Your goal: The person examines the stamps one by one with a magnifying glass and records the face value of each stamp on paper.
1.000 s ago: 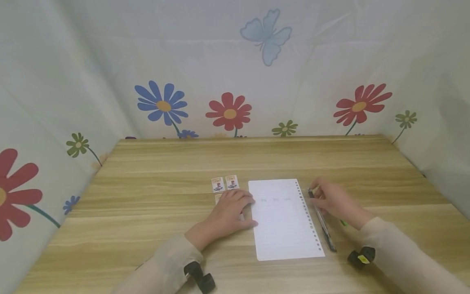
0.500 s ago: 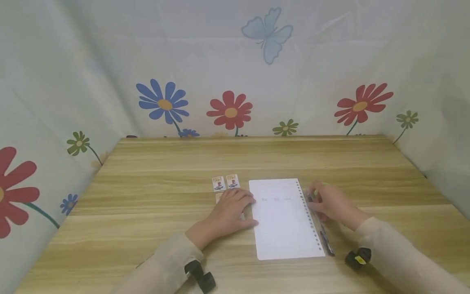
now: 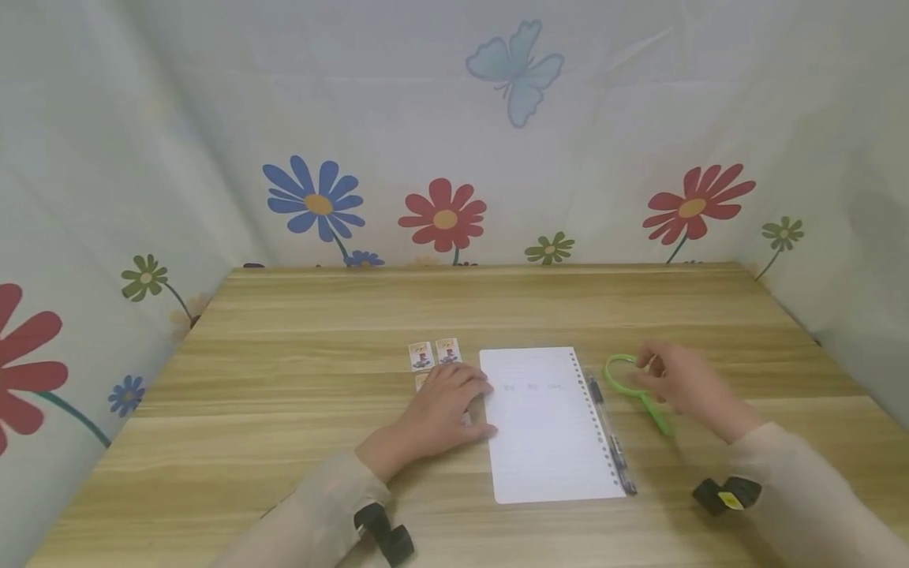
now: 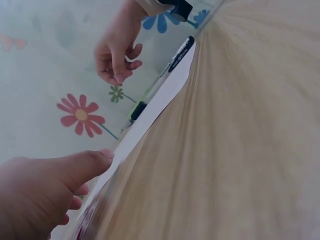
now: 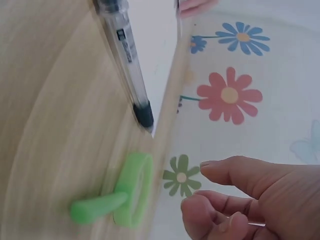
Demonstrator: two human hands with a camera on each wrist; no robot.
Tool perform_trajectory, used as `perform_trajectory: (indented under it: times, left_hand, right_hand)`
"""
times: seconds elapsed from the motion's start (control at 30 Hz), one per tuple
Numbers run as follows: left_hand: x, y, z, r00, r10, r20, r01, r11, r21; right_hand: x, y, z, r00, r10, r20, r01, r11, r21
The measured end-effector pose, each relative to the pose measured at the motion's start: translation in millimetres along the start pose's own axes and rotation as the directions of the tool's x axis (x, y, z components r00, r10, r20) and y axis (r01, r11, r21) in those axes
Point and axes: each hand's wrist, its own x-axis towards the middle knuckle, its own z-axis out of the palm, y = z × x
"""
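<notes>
My left hand [image 3: 447, 406] rests with fingers spread at the left edge of a white, hole-punched sheet of lined paper [image 3: 547, 450], partly covering some small picture stamps [image 3: 449, 352]. Along the paper's punched right edge lies a clear pen with dark ends [image 3: 613, 442]. A green magnifying glass [image 3: 655, 414] lies on the table just right of the pen. Over its round frame hovers my right hand [image 3: 685, 386], fingers loosely bent and nothing between them. The right wrist view shows the thumb and fingertips apart, beyond the magnifying glass [image 5: 132, 192].
The wooden table [image 3: 319, 315] reaches back to a white curtain [image 3: 383, 102] printed with flowers and a butterfly. Faint handwriting marks the upper part of the paper. A black wrist camera [image 3: 724, 495] hangs under each sleeve.
My right hand has shifted the pen left against the paper's edge and let go of it. It has then moved right, uncovering the magnifying glass. The left hand stays put.
</notes>
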Motion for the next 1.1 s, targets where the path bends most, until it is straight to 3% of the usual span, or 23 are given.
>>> perform_trajectory:
  times: [0.27, 0.4, 0.63, 0.9, 1.1]
  left_hand:
    - [4.6, -3.5, -13.5, 0.995, 0.031, -0.095, -0.030, 0.999, 0.012]
    - [6.4, -7.7, -23.8, 0.991, 0.012, -0.134, -0.013, 1.000, -0.008]
    - [7.7, -26.7, -31.5, 0.990, -0.113, -0.083, 0.113, 0.994, -0.015]
    - [6.1, -54.0, -40.4, 0.981, -0.151, -0.119, 0.151, 0.988, -0.008]
    - [7.4, -75.7, -46.1, 0.981, -0.173, -0.087, 0.174, 0.985, 0.013]
  right_hand:
    - [-8.5, 4.1, -7.6, 0.998, 0.043, 0.039, -0.042, 0.999, -0.028]
    - [-14.0, 9.2, -3.5, 0.994, 0.073, 0.078, -0.072, 0.997, -0.013]
    - [-19.2, 18.8, 5.5, 0.995, 0.051, 0.089, -0.047, 0.998, -0.037]
    - [-19.9, 22.2, 12.0, 0.997, 0.021, 0.077, -0.017, 0.999, -0.047]
    - [-19.6, 22.4, 14.5, 0.996, 0.037, 0.079, -0.036, 0.999, -0.023]
